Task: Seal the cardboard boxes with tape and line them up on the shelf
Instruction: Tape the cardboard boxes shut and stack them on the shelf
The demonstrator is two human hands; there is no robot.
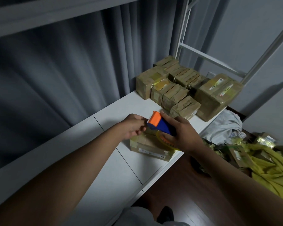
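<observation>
Both forearms are reaching over the cardboard box on the shelf, right hand gripping the tape dispenser, left hand apparently pinching its tape end, presumably readying a strip.

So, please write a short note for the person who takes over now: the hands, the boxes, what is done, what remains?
Right hand grips the tape dispenser over the box at the shelf's front edge.
Left hand pinches at the dispenser's toothed end; tape itself not clear.
Done: taped boxes grouped at the shelf's far end.
Left: tape this box and line it up. More packages lie by the yellow bags, state unclear.
</observation>
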